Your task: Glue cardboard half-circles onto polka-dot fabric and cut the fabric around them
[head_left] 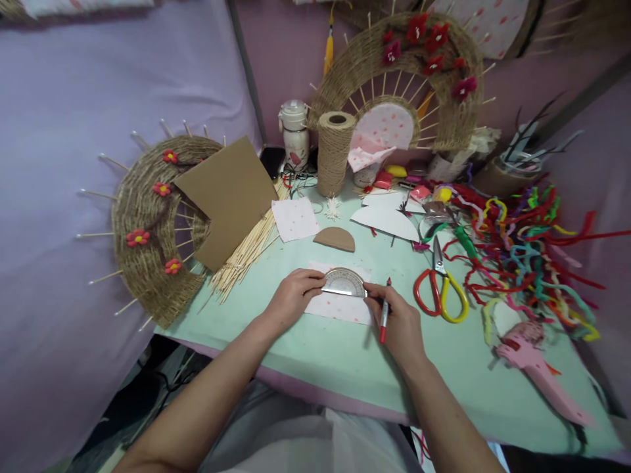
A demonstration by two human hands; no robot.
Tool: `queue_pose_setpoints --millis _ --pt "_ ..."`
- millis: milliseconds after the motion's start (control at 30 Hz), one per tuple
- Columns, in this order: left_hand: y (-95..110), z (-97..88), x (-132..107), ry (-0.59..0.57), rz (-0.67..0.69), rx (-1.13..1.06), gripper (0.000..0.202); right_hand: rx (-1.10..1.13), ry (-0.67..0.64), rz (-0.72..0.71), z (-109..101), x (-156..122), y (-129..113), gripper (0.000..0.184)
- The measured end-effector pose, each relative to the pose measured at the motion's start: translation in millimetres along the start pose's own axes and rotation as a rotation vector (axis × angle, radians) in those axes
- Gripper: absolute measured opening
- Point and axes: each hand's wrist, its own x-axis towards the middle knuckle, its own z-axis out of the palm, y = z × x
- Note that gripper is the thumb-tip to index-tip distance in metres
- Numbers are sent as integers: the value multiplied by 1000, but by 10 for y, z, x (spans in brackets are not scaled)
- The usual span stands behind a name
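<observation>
A clear semicircular protractor [344,284] lies on a white sheet with pink dots [340,310], its curve facing away from me. The fingertips of my left hand [293,297] are closed at its left corner. At the right corner, my right hand [400,322] pinches the protractor's edge. A red marker [384,322] is also tucked in that hand, tilted between the fingers. Just beyond the sheet lies a brown cardboard half-disc [335,239]. A second dotted square [296,219] rests farther left.
Scissors [440,289] and a pink glue gun [539,374] lie at right, near tangled pipe cleaners [532,249]. Left are a woven fan [148,223], cardboard [231,203] and thin sticks [249,256]. Behind stand a twine spool [335,154], a bottle [296,135] and another fan [340,79].
</observation>
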Motion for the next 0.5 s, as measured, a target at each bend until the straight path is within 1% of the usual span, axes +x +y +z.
queue_pose_setpoints --millis 500 --pt "-7 -11 -13 16 9 -15 19 -4 6 -10 -13 13 -25 20"
